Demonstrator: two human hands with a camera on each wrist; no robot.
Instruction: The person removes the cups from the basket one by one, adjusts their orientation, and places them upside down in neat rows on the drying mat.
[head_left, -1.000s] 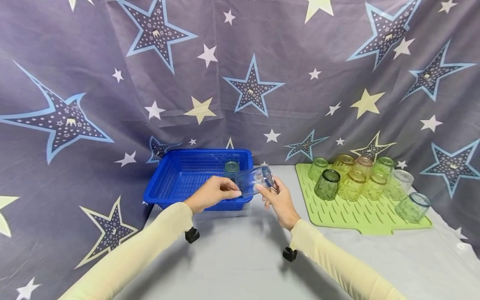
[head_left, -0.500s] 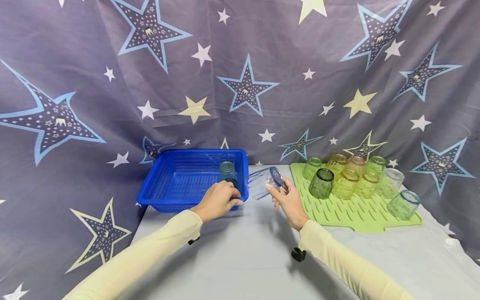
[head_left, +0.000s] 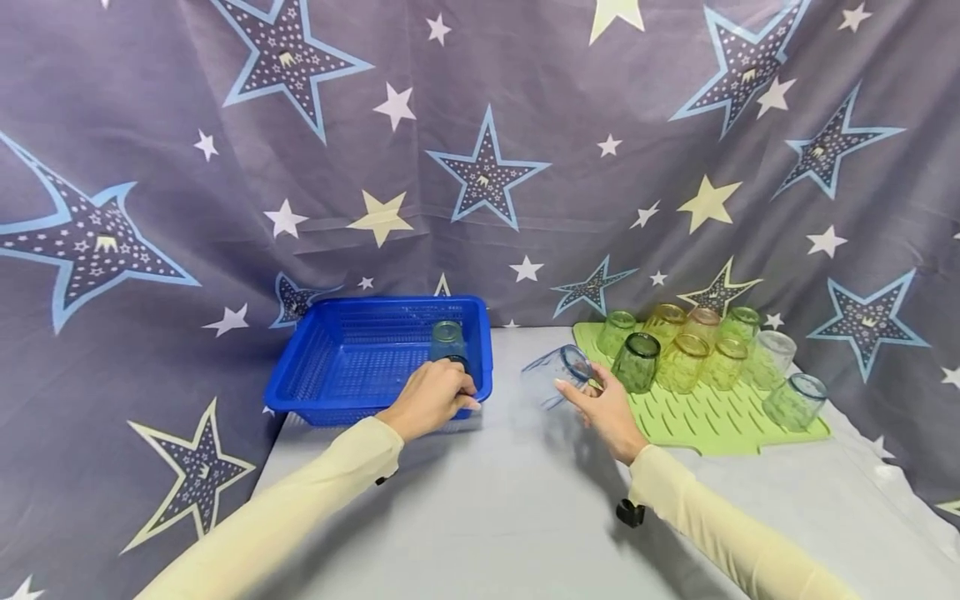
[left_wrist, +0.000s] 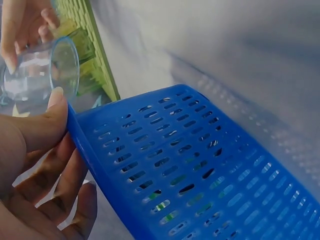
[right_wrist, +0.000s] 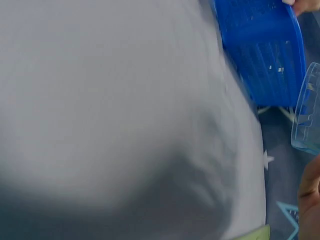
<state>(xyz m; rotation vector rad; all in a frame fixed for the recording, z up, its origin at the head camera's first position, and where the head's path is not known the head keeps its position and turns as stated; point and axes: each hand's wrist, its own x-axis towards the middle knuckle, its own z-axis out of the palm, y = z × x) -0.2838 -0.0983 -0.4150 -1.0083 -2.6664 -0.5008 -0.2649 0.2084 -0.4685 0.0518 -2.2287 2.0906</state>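
My left hand (head_left: 433, 397) is at the front right corner of a blue plastic basket (head_left: 273, 392); its thumb and curled fingers grip the rim, as the left wrist view shows. Inside the basket, near that hand, stand a greenish glass (head_left: 447, 335) and a darker glass (head_left: 457, 361) partly hidden by the hand. My right hand (head_left: 611, 414) holds a clear, blue-tinted drinking glass (head_left: 557, 377) in the air between basket and mat. This glass lies tilted on its side, base toward the right hand and mouth toward the basket (left_wrist: 150, 125).
On the right, a light green drying mat (head_left: 697, 421) carries several upside-down glasses in green, yellow, pink and clear, including a dark green glass (head_left: 637, 363) and a bluish glass (head_left: 797, 402) near its right edge. A star-patterned curtain (head_left: 480, 250) hangs behind the white table (head_left: 495, 517).
The left hand has let go of the clear glass and moved onto the basket rim. The right hand has carried the glass rightward, away from the basket. The view has shifted slightly.
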